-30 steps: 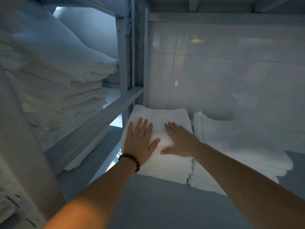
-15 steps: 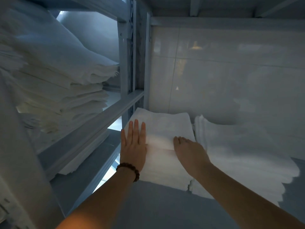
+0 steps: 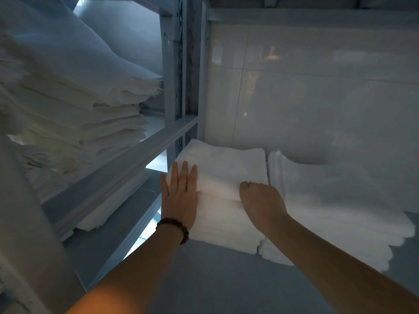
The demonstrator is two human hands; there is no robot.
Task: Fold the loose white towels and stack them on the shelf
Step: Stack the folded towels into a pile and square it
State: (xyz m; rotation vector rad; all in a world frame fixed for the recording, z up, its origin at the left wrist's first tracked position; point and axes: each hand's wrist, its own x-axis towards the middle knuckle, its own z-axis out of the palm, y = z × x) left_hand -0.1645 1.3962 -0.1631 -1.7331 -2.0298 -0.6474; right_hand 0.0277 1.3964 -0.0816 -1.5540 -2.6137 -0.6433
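The towel stack (image 3: 224, 168), flanked by a flat left hand (image 3: 179, 196) and a curled right hand (image 3: 260, 198) (grip unclear), could be skewed over the shelf's (image 3: 204, 279) left edge by uneven pushing.

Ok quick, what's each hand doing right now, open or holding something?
Left hand: open, flat on the left edge of the folded towel stack.
Right hand: fingers bent over its right edge, tips hidden; cannot tell.
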